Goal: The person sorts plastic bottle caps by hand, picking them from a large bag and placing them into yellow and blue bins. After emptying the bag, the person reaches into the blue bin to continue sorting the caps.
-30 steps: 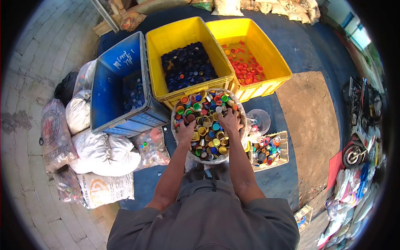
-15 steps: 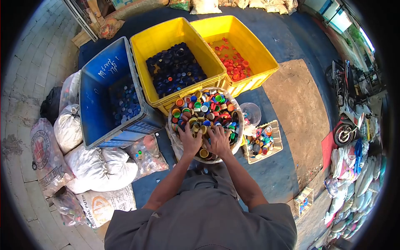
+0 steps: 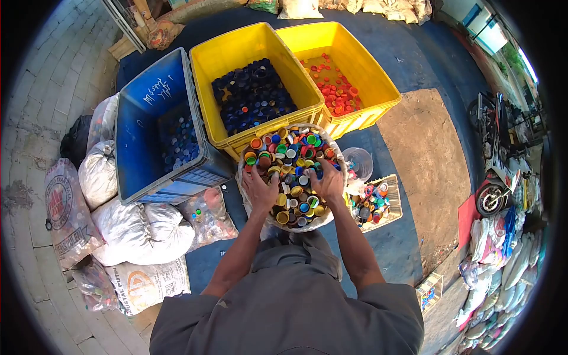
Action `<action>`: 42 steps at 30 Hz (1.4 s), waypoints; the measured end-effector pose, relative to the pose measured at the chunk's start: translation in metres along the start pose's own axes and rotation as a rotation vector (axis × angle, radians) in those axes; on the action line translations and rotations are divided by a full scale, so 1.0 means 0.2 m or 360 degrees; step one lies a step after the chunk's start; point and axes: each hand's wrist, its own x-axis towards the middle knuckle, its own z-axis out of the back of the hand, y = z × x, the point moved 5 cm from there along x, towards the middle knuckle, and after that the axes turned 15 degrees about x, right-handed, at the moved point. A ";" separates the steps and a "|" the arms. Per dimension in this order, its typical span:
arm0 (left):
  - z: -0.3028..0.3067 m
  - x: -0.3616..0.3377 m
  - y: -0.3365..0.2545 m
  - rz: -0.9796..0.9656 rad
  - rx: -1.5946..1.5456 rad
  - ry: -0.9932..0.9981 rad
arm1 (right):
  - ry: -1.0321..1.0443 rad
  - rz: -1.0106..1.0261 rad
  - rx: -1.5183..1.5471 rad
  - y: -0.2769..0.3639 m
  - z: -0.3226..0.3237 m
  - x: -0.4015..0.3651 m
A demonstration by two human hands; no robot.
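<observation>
A round, cloth-lined container [image 3: 331, 223] full of mixed coloured bottle caps [image 3: 299, 192] stands in front of my body. On the left side of the caps lies my left hand [image 3: 261, 188], its fingers spread among them. My right hand [image 3: 329, 180] rests on the right side, fingers also apart and partly sunk in the caps. Neither hand is closed round a cap that I can make out. Beyond the container stand a yellow bin [image 3: 207, 89] with dark blue caps, another yellow bin [image 3: 370, 71] with red caps, and a blue bin [image 3: 139, 112] with blue and clear caps.
A small basket [image 3: 395, 204] of caps and a clear round tub [image 3: 358, 163] stand at the right. White sacks [image 3: 127, 231] and a clear bag [image 3: 210, 222] of caps lie at the left. A motorcycle [image 3: 494, 192] and piled bags [image 3: 515, 272] are farther right.
My hands have moved apart, left hand to the left and right hand to the right. More caps show between them, and the view has shifted slightly.
</observation>
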 end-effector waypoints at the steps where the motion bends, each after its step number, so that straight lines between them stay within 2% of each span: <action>1: -0.02 0.06 0.05 0.0030 -0.0107 -0.0015 | -0.0065 -0.0024 0.0012 -0.03 0.01 0.03; 3: -0.05 0.15 0.09 0.0187 0.0018 0.0109 | -0.0191 -0.0079 0.0032 -0.11 0.02 0.08; 4: 0.01 0.18 0.06 0.0266 0.0112 0.0155 | -0.0283 0.0028 0.0056 -0.09 0.04 0.11; 6: 0.07 0.24 0.07 0.0370 0.0242 0.0152 | -0.0266 -0.0062 0.0206 -0.17 0.02 0.19; 9: 0.07 0.28 0.16 0.0769 0.0153 0.0209 | -0.0222 -0.0069 0.0299 -0.21 -0.02 0.26; 10: 0.02 0.30 0.23 0.0946 0.0035 0.0401 | -0.0176 -0.0042 0.0294 -0.20 -0.05 0.30; 12: -0.05 0.32 0.30 0.0786 -0.0046 0.0623 | 0.0056 -0.0033 0.0353 -0.19 -0.12 0.38; 13: -0.06 0.31 0.31 0.0700 -0.0088 0.0734 | 0.0024 0.0077 0.0202 -0.17 -0.14 0.41; 14: -0.04 0.27 0.26 0.0472 0.0160 0.0396 | -0.0012 0.0186 0.0051 -0.16 -0.19 0.44; 15: -0.05 0.28 0.20 0.0229 0.0189 0.0255 | -0.0047 0.0293 -0.0097 -0.12 -0.24 0.46; 17: -0.05 0.25 0.12 -0.0249 0.0256 -0.0012 | 0.0162 -0.0022 -0.0180 -0.15 -0.35 0.47; 19: -0.06 0.19 0.05 -0.0261 0.0195 0.0061 | 0.0324 -0.0285 -0.0426 -0.06 -0.36 0.42; 20: -0.05 0.18 0.02 -0.0271 0.0158 0.0093 | 0.0415 -0.0269 -0.0323 -0.10 -0.41 0.40; 24: -0.10 0.16 0.05 -0.0277 0.0003 0.0033 | 0.0655 -0.0126 -0.0444 0.00 -0.42 0.21; 28: -0.12 0.14 0.05 -0.0324 -0.0147 -0.0032 | 0.0569 0.0360 -0.0500 0.06 -0.36 0.05; 31: -0.08 0.10 -0.01 -0.0321 -0.0194 -0.0147 | 0.0681 0.0622 -0.0294 0.12 -0.33 -0.05; 32: -0.08 0.09 -0.04 -0.0320 -0.0221 -0.0185 | 0.0724 0.0679 -0.0396 0.14 -0.31 -0.10; 35: -0.08 0.06 -0.05 -0.0254 -0.0151 -0.0154 | 0.0623 0.0868 -0.0365 0.13 -0.27 -0.20; 38: -0.02 -0.02 -0.07 -0.0080 0.0175 -0.0191 | 0.0552 0.0863 -0.0252 0.12 -0.14 -0.20; 42: -0.10 -0.08 -0.01 0.0039 0.0106 -0.0285 | 0.0352 0.0677 -0.0255 0.03 -0.01 -0.15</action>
